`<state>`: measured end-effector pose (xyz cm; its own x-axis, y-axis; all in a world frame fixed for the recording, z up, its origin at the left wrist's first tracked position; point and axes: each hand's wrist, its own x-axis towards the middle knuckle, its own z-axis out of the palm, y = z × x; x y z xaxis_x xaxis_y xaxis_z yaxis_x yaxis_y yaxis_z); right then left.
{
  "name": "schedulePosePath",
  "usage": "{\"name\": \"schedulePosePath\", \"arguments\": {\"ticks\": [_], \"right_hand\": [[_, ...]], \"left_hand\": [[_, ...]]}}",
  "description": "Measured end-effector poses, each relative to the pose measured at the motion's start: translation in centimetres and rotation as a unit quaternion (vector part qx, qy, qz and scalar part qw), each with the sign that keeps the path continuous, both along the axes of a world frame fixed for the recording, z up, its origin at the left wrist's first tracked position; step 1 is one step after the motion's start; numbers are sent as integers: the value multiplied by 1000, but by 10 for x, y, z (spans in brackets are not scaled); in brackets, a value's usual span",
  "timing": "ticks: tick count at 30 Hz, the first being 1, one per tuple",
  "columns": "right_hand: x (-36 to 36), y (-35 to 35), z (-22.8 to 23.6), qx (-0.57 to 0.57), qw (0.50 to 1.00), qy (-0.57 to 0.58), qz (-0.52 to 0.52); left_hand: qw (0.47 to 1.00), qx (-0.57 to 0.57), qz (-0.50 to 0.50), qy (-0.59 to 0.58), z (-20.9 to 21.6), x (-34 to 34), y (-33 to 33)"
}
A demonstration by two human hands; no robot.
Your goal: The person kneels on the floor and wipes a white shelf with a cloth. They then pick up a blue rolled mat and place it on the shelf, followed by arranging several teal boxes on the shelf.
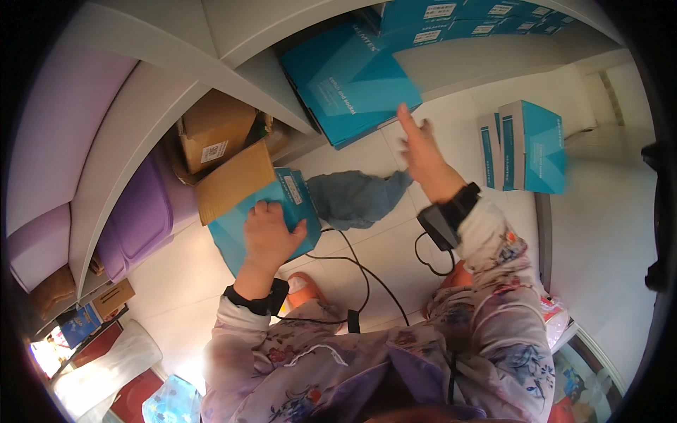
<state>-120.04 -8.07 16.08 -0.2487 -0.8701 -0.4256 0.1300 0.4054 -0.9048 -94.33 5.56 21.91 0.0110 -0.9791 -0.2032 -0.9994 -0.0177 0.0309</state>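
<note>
Left hand (271,236): palm down on top of the near teal box (229,240), fingers slightly bent, thumb out to the side. Whether it grips or only rests, cannot tell.

Right hand (424,151): open, fingers spread, a little blurred, nothing held. Fingertips point at the near corner of the far teal box (352,88); touching or just short of it, cannot tell.

Just beyond the left hand, a brown cardboard flap (236,187) lies against the near box. Risk: pulling the box with the flap caught could bend or tear it.

Between the hands, a crumpled grey-blue cloth (360,199), close against the near box. Could bunch under a sliding box.

Far box appears to jut past the shelf upright (275,92). A one-handed push at its corner might swing or tip it.

Below the hands, black cable (367,278) loops across the floor (176,296) by an orange shoe (303,287); a snag seems likely if arm or foot shifts. Black device (438,227) hangs under the right wrist, could knock things.

Right of the right hand, upright teal-and-white boxes (541,151); a wide elbow might topple them.
</note>
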Motion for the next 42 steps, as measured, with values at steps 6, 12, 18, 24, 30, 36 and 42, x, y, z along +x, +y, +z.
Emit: {"name": "schedulePosePath", "arguments": {"ticks": [6,12,18,24,30,36,42], "right_hand": [[38,-20,-12,41,959,-277,-52],[-34,7,26,102,971,-216,-22],[-160,86,92,71,970,-231,13],[-251,109,101,-27,966,-207,-152],[-313,88,79,-24,952,-166,-256],[-340,92,76,94,965,108,-221],[-254,98,96,-273,725,631,-28]], "left_hand": [[1000,11,12,-8,4,-2,0],[1000,8,15,-12,2,-1,2],[1000,11,14,-25,-1,-2,5],[999,22,-4,-49,7,-3,3],[997,46,-53,45,67,-37,-14],[855,88,-212,465,166,-95,-32],[615,90,-348,702,182,-120,-37]]}}
